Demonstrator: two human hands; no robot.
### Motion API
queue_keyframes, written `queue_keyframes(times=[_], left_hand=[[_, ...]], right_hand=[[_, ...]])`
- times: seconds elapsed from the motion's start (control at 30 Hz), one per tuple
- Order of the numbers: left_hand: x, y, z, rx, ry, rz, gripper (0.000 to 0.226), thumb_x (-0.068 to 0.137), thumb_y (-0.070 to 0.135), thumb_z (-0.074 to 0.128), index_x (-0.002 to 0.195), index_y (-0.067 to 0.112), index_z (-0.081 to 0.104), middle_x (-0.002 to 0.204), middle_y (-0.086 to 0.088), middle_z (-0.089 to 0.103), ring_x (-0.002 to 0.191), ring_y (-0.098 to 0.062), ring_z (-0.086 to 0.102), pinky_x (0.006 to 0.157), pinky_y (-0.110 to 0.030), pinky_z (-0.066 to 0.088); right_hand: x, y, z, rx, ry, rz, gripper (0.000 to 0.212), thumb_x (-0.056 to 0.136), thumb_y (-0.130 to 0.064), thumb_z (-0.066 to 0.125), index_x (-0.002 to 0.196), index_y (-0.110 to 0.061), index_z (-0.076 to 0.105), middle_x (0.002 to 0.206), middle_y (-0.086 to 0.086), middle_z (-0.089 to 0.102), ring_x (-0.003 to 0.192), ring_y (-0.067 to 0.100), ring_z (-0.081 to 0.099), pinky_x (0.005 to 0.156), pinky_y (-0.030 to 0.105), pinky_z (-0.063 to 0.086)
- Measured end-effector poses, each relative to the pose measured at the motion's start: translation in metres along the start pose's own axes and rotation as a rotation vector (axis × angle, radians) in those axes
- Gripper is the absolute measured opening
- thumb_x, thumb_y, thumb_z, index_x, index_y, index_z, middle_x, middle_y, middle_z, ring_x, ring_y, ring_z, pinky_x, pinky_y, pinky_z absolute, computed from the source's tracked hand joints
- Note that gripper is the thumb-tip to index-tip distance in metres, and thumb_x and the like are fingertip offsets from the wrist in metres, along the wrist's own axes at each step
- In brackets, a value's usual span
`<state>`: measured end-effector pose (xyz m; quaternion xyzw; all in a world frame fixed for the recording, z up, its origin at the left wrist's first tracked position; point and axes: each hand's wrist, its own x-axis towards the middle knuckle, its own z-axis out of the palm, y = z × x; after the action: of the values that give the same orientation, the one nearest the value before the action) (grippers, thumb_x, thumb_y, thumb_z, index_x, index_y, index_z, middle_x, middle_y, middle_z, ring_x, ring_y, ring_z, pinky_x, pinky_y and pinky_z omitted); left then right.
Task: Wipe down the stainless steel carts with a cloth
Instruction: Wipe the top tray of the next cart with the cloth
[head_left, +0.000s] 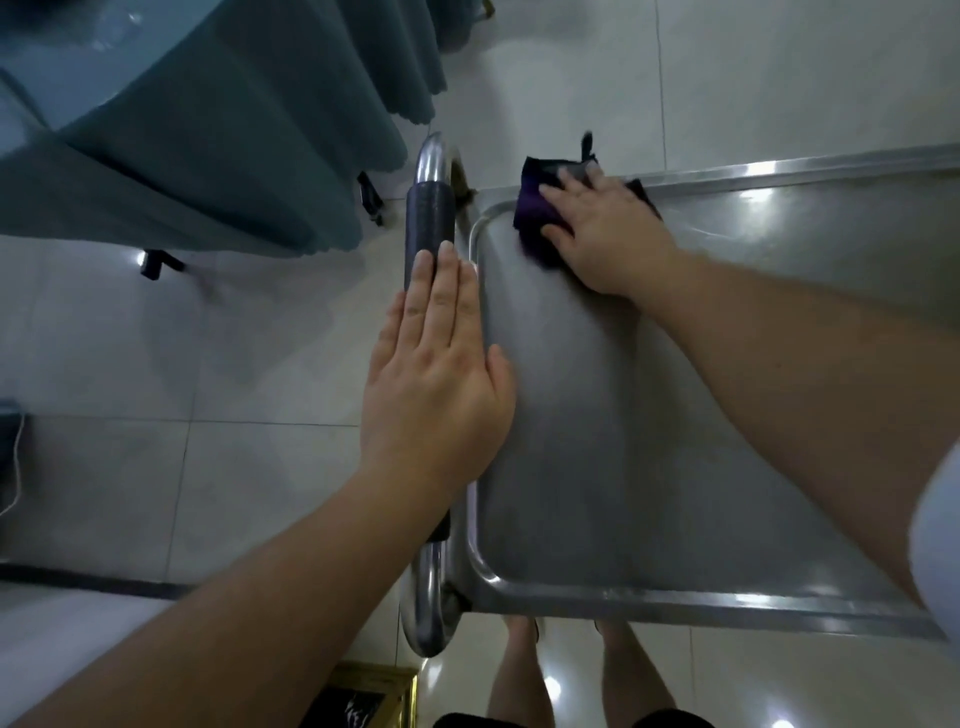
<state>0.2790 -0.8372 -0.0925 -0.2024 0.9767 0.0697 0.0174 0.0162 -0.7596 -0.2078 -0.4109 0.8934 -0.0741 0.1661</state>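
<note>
**Wiping the far corner of the cart's top shelf**

Pressing down with flat fingers, the right hand (605, 228) held a dark purple cloth (540, 208) against the stainless steel cart (597, 441), at the far left corner of its top tray. The cloth lay bunched under the palm and fingers, spilling out past the fingertips toward the tray's raised rim and partly over the far edge; a dark corner of it also showed behind the hand on the right. The fingers looked extended rather than curled round the fabric, with the thumb spread toward the near side.

The left hand (436, 374) lay open, fingers straight and close together, resting along the cart's handle (430, 218). Its fingertips reached the black grip sleeve on that handle, while the palm covered the middle stretch of the bar and the thumb lay over the tray's left rim. Polished metal tube curved out of the grip at both ends.

The tray surface showed dull grey with bright reflections along its far rim. A teal tablecloth (208, 130) hung in folds at the upper left, well apart from the cart, over a pale tiled floor (234, 364). The person's bare legs (519, 675) stood below the near edge of the tray.
</note>
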Motion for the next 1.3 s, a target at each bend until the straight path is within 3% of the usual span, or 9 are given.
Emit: queue_keyframes(times=[0.17,0.37,0.5,0.63,0.8,1.0,1.17,1.3], left_hand=[[0.002,0.001,0.0,0.088,-0.014,0.035,0.071,0.107,0.039,0.02,0.168,0.004,0.009,0.177,-0.012,-0.001,0.163,-0.022,-0.007,0.132,-0.039,-0.003],[0.005,0.002,-0.003,0.083,-0.061,0.037,0.073,0.106,0.045,0.016,0.168,0.006,0.005,0.177,-0.01,-0.005,0.163,-0.019,-0.011,0.132,-0.038,-0.005],[0.004,0.0,-0.004,0.062,-0.075,0.012,0.072,0.108,0.04,0.021,0.168,0.011,-0.003,0.177,-0.007,-0.013,0.161,-0.016,-0.017,0.131,-0.037,-0.007],[0.004,0.002,-0.008,0.079,-0.118,0.0,0.076,0.105,0.043,0.021,0.168,0.013,-0.009,0.175,-0.005,-0.02,0.159,-0.015,-0.023,0.13,-0.036,-0.01],[0.005,0.01,-0.01,0.048,-0.108,-0.046,0.075,0.109,0.047,0.024,0.168,0.012,-0.006,0.176,-0.004,-0.017,0.159,-0.013,-0.021,0.129,-0.035,-0.011],[0.006,0.011,-0.006,0.09,-0.087,-0.051,0.073,0.112,0.05,0.02,0.168,0.011,-0.004,0.176,-0.006,-0.015,0.16,-0.014,-0.019,0.13,-0.035,-0.012],[0.006,0.009,-0.001,0.117,-0.06,-0.046,0.07,0.113,0.049,0.018,0.169,0.012,-0.002,0.177,-0.006,-0.011,0.161,-0.014,-0.017,0.128,-0.033,-0.014],[0.007,0.01,0.0,0.132,-0.053,-0.048,0.069,0.112,0.05,0.015,0.169,0.013,-0.001,0.177,-0.006,-0.01,0.161,-0.015,-0.016,0.128,-0.033,-0.014]], right_hand=[[-0.036,-0.014,0.011,0.045,0.041,-0.005,0.059,0.108,-0.049,0.037,0.16,-0.022,0.036,0.169,0.008,0.031,0.156,0.032,0.024,0.125,0.046,0.02],[-0.18,-0.048,0.045,0.076,-0.002,-0.111,0.055,0.104,-0.048,0.048,0.154,-0.024,0.049,0.164,0.003,0.041,0.153,0.028,0.034,0.122,0.045,0.025],[-0.286,-0.058,0.07,0.017,-0.101,-0.23,0.055,0.103,-0.05,0.044,0.152,-0.027,0.052,0.162,-0.001,0.043,0.153,0.025,0.034,0.125,0.046,0.028],[-0.346,-0.052,0.078,-0.054,-0.181,-0.306,0.055,0.105,-0.054,0.037,0.155,-0.034,0.045,0.164,-0.008,0.039,0.156,0.018,0.028,0.123,0.041,0.018],[-0.314,-0.029,0.071,-0.078,-0.186,-0.391,0.054,0.106,-0.054,0.038,0.156,-0.035,0.043,0.166,-0.01,0.034,0.157,0.017,0.024,0.128,0.041,0.022],[-0.183,0.021,0.036,0.034,-0.076,-0.229,0.054,0.102,-0.044,0.058,0.153,-0.025,0.051,0.163,0.001,0.043,0.152,0.027,0.037,0.121,0.046,0.028],[-0.067,0.072,-0.009,0.015,-0.046,-0.086,0.056,0.107,-0.043,0.048,0.159,-0.022,0.039,0.168,0.008,0.033,0.155,0.032,0.028,0.124,0.045,0.022],[-0.046,0.082,-0.017,0.004,-0.017,0.02,0.058,0.11,-0.047,0.035,0.162,-0.023,0.03,0.172,0.005,0.02,0.159,0.03,0.016,0.127,0.047,0.017]])
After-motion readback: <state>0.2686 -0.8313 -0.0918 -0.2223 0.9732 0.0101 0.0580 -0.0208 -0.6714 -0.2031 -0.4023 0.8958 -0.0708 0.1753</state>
